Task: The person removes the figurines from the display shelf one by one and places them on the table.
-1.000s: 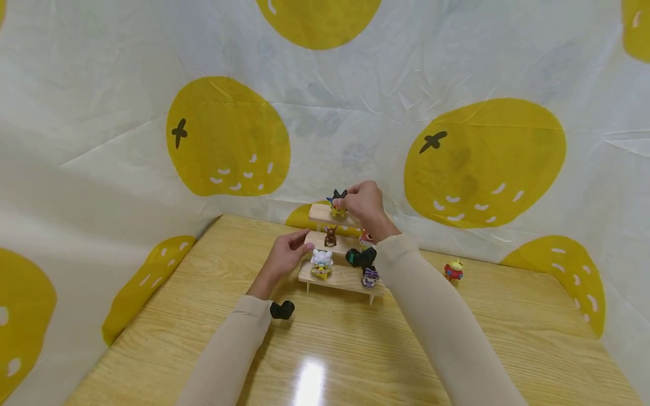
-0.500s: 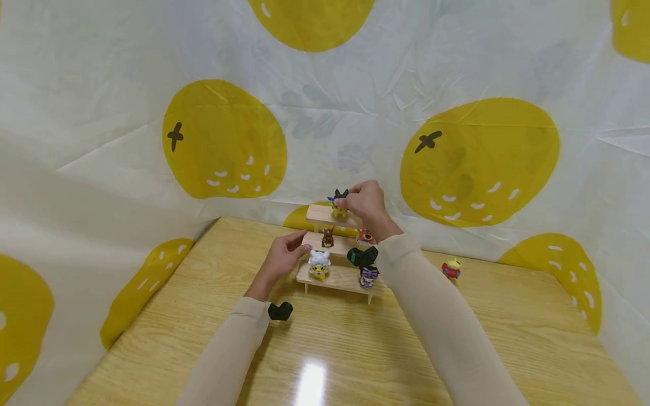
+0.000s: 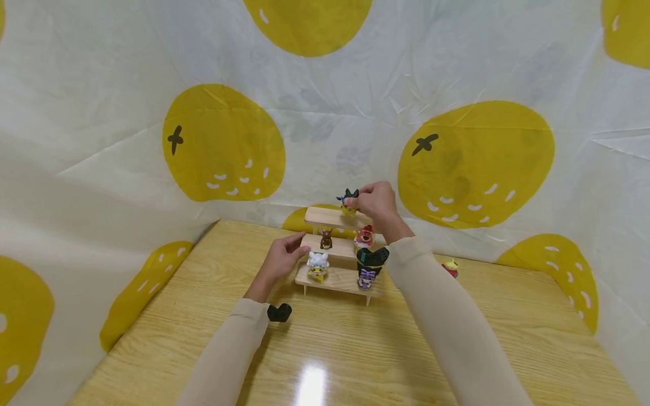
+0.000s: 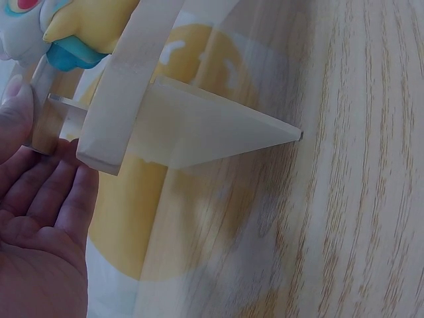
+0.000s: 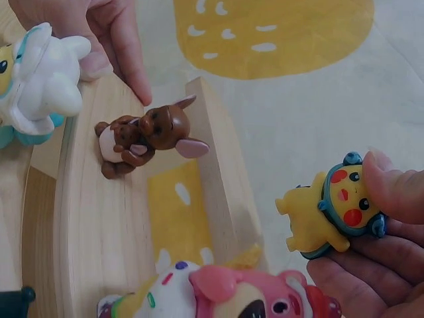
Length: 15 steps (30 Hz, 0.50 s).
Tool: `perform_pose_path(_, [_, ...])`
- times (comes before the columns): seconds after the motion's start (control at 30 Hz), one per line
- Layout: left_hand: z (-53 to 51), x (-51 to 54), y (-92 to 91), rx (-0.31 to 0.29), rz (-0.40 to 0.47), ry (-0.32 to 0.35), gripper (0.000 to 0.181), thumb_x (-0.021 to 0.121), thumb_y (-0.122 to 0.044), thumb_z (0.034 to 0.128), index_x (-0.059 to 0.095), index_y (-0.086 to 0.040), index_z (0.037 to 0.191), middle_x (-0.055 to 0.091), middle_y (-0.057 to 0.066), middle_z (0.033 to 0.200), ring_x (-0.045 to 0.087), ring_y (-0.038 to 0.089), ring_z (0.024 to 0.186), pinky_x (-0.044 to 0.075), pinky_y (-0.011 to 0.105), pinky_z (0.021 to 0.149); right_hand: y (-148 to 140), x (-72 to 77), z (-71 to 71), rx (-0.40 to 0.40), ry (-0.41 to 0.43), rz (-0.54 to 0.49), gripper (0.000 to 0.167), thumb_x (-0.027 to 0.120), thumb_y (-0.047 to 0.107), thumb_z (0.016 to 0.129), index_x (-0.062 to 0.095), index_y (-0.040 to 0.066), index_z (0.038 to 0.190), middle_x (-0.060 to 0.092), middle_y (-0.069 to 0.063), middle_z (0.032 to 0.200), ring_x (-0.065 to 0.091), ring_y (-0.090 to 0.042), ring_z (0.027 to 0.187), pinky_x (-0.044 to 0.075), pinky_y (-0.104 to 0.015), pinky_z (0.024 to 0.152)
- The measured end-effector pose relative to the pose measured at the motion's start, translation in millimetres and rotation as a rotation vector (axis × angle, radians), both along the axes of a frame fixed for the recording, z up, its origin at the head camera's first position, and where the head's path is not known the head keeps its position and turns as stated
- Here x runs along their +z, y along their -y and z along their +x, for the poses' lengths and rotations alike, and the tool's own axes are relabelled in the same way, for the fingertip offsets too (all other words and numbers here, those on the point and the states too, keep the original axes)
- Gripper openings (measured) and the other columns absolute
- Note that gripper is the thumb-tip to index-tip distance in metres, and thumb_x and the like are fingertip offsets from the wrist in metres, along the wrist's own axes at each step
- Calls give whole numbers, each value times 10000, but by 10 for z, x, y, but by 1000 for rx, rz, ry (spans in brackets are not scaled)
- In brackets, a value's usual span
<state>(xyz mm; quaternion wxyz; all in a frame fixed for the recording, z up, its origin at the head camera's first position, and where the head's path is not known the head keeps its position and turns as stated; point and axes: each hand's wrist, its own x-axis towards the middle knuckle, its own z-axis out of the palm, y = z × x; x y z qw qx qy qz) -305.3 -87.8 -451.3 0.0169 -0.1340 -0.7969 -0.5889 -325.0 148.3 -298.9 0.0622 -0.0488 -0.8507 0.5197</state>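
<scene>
My right hand (image 3: 380, 204) pinches a small yellow figurine (image 5: 341, 202) with a dark, blue-trimmed eared hood by its head. It is upright at the top tier of a three-tier wooden display stand (image 3: 321, 215); in the right wrist view a small gap shows between its feet and that tier. My left hand (image 3: 281, 258) holds the left end of the middle tier, thumb above and fingers below. On that tier stand a brown kangaroo figurine (image 5: 149, 136) and a pink bear figurine (image 3: 364, 237). The bottom tier bears a white-hooded yellow figurine (image 3: 317, 267) and a purple-and-black figurine (image 3: 366, 278).
A red-and-yellow figurine (image 3: 451, 267) stands on the wooden table (image 3: 325, 338) right of the stand, partly behind my right sleeve. A white cloth (image 3: 325, 141) with yellow fruit prints hangs close behind. Dark wrist cameras (image 3: 279, 312) jut from both wrists.
My right hand has shifted slightly right along the top tier with the yellow figurine. The left hand keeps its place on the middle tier. The head view has drifted a little.
</scene>
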Motion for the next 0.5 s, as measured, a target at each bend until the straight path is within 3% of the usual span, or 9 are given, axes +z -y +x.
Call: perform_pose_path(0.5, [33, 26, -2, 1, -9, 9, 549, 649, -182, 1045, 491, -6, 1541, 519, 219, 1562, 523, 362, 1446, 494, 492, 1150, -180, 2, 13, 33, -15, -7, 558, 836, 171, 905, 398, 155, 559, 225, 27, 558, 267, -205, 582, 282, -338, 551])
